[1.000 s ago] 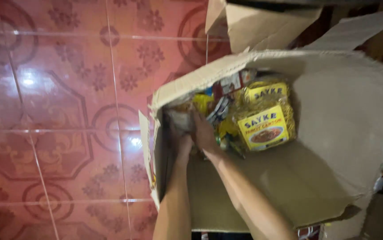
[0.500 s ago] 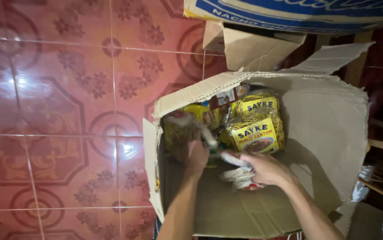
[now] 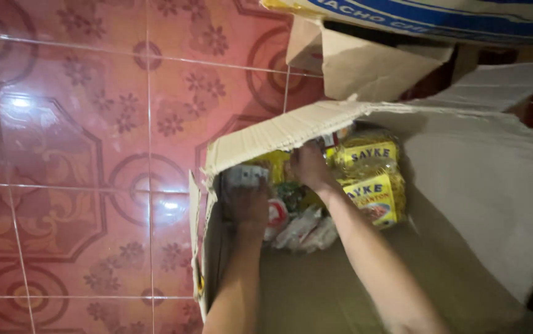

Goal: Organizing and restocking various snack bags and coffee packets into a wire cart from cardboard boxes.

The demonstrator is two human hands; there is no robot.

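An open cardboard box [image 3: 464,185] lies on the floor with both my arms reaching into it. My left hand [image 3: 248,207] is near the box's left wall, closed around a small grey packet [image 3: 245,175]. My right hand [image 3: 308,166] rests on the pile of yellow packets [image 3: 374,185] at the far end of the box, its fingertips hidden among them. A few clear and white wrapped packets [image 3: 303,230] lie on the box floor between my arms.
The box stands on a glossy red patterned tile floor [image 3: 81,154]. A second cardboard box [image 3: 365,62] sits behind it, and a yellow-and-blue sack or carton [image 3: 439,18] overhangs the top edge. Dark furniture edges show at the far right.
My right hand let go of the white packets, which now lie on the box floor, and moved up to the yellow packets. My left hand shifted slightly deeper along the left wall.
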